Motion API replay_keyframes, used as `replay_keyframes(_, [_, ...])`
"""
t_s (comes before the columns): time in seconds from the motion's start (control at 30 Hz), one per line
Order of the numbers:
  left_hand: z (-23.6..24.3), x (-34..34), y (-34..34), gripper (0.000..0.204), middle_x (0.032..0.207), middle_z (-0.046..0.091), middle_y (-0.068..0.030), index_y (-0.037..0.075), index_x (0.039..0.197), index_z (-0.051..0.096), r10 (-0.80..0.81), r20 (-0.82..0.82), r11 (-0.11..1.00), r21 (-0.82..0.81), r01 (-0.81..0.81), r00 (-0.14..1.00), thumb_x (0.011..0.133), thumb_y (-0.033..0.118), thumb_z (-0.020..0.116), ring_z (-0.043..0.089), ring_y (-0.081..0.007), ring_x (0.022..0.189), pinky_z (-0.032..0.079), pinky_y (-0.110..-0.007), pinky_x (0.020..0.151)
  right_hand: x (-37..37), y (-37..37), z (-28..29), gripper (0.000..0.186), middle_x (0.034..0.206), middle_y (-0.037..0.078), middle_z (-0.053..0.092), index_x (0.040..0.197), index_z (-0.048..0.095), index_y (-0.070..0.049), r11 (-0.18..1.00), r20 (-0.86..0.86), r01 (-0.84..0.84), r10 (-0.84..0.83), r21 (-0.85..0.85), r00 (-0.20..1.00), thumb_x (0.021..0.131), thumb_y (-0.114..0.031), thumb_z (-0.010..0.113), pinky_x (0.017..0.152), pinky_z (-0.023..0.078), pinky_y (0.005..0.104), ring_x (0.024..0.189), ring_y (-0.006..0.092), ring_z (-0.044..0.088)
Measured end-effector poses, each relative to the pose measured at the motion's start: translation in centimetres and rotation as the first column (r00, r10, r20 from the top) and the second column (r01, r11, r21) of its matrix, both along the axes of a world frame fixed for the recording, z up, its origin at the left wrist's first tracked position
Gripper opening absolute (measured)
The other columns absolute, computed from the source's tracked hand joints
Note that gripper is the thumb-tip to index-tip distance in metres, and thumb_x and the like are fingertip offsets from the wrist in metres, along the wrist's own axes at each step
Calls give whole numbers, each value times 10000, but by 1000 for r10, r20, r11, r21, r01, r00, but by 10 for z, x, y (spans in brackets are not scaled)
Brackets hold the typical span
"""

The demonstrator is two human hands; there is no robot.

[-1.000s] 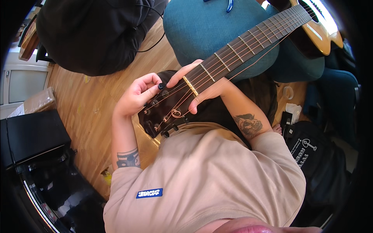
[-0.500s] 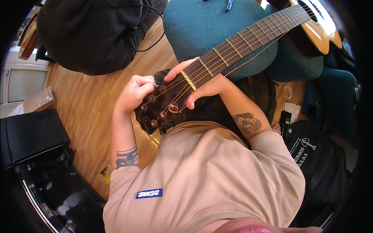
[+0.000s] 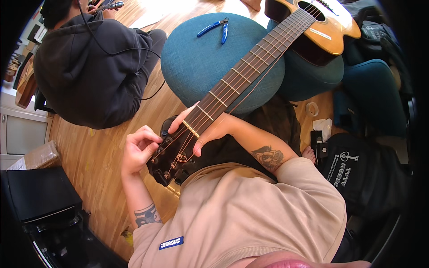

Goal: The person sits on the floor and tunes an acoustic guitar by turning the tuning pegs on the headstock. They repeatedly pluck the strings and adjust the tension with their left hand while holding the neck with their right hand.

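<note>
Honey-gold guitar top (image 3: 338, 36) — dark brown fretboard (image 3: 249, 71)

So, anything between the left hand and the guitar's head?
Nothing visible: the left hand is at the edge of the guitar's head. The right hand is around the neck, not between them.

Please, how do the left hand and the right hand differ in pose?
The left hand is curled beside the edge of the guitar's head; the right hand reaches around the neck, its thumb on one side, a finger on the other. The left hand shows almost whole, while the neck hides part of the right hand. Both are bare and near the guitar's head.
</note>
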State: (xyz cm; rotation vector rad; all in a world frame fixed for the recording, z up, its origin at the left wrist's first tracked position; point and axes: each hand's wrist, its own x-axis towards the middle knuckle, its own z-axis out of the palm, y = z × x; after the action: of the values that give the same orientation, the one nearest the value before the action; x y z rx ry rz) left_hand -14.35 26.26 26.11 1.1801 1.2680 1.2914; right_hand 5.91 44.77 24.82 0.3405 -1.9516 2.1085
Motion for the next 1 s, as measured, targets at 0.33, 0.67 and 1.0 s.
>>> replay_keyframes(0.33, [12, -5, 3, 170, 937, 669, -30, -16, 1027, 634, -46, 211, 980, -181, 85, 976, 873, 57, 641, 615, -73, 854, 482, -218, 773, -1, -5, 2, 690, 1104, 94, 653, 1184, 604, 12, 998, 50, 49, -47, -43, 998, 591, -145, 919, 906, 511, 313, 1036, 170, 615])
replay_keyframes(0.67, [-8, -5, 25, 345, 731, 595, 12, 87, 594, 445, -105, 62, 940, -319, 120, 992, 834, 87, 693, 491, -31, 635, 373, -206, 583, -2, -4, -4, 739, 1099, 97, 664, 1179, 611, 4, 993, 78, 1, 8, -119, 997, 532, -138, 940, 852, 547, 289, 997, 167, 645])
replay_keyframes(1.0, [9, -11, 7, 198, 828, 621, -15, 73, 806, 521, -50, 46, 976, -208, 58, 998, 819, 79, 719, 562, -58, 763, 450, -191, 680, 2, -8, 0, 788, 1082, 103, 677, 1168, 609, 26, 974, 139, 46, -15, -221, 990, 499, -211, 954, 867, 542, 284, 989, 166, 651])
